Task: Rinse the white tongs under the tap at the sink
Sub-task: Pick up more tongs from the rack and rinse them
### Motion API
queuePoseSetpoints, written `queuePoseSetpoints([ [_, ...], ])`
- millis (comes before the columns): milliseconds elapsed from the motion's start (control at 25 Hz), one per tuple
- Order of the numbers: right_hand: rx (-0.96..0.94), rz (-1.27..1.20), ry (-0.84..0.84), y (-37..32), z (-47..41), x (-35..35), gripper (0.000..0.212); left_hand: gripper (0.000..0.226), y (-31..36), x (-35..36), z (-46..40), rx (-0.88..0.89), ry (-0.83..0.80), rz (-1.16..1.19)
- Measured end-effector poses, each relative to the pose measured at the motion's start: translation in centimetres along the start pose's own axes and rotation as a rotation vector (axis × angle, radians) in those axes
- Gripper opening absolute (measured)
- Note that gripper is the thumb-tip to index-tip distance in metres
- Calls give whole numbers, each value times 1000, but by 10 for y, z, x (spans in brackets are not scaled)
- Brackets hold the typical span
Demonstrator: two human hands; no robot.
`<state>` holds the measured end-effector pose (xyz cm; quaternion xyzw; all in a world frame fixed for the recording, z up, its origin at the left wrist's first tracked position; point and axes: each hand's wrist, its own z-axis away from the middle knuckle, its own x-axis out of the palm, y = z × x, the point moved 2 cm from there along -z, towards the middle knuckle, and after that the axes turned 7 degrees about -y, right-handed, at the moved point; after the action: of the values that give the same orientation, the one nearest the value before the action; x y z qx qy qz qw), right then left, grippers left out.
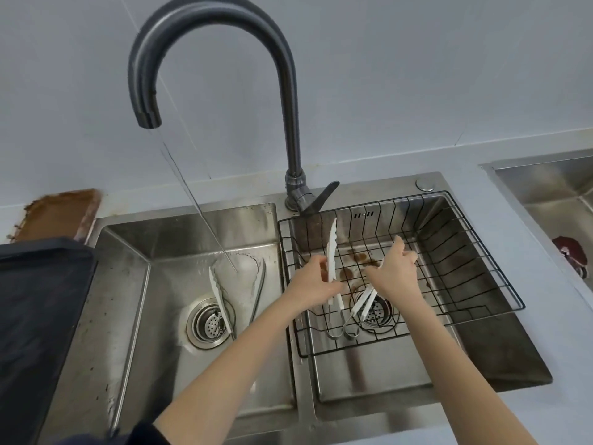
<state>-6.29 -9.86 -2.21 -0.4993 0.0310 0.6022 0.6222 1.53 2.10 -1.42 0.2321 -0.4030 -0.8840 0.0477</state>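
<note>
Your left hand (316, 281) is closed around one pair of white tongs (331, 252), gripping it about mid-length so the scalloped tips point up and away over the wire basket (481, 268) that sits in the right basin. Its metal loop end hangs low, just above the basket floor. Your right hand (396, 271) reaches into the same basket above a second pair of tongs (362, 305), whose white arms slant down toward the right drain; whether the fingers are clamped on that pair cannot be told, since the hand hides the contact.

The tap (205, 53) arches over to the left basin (134, 284), and a thin stream of water (199, 203) falls from its spout to the basin floor. A third pair of tongs (221, 303) lies spread open there (one arm across the left drain), with the stream landing between its arms. Neither pair in your hands is under the water.

A dark tray (38, 300) rests on the table to the left of the sink.
</note>
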Motion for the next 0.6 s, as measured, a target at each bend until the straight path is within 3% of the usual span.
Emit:
queuePoseSetpoints([
  [160,-118,-41,13,-30,20,13,82,51,-22,-28,20,35,28,205],
  [440,-337,-113,70,-83,52,63,79,51,-74,-75,47,-11,121,355],
  [600,-419,-143,31,-110,64,90,70,37,-98,-95,50,-41,151,436],
])
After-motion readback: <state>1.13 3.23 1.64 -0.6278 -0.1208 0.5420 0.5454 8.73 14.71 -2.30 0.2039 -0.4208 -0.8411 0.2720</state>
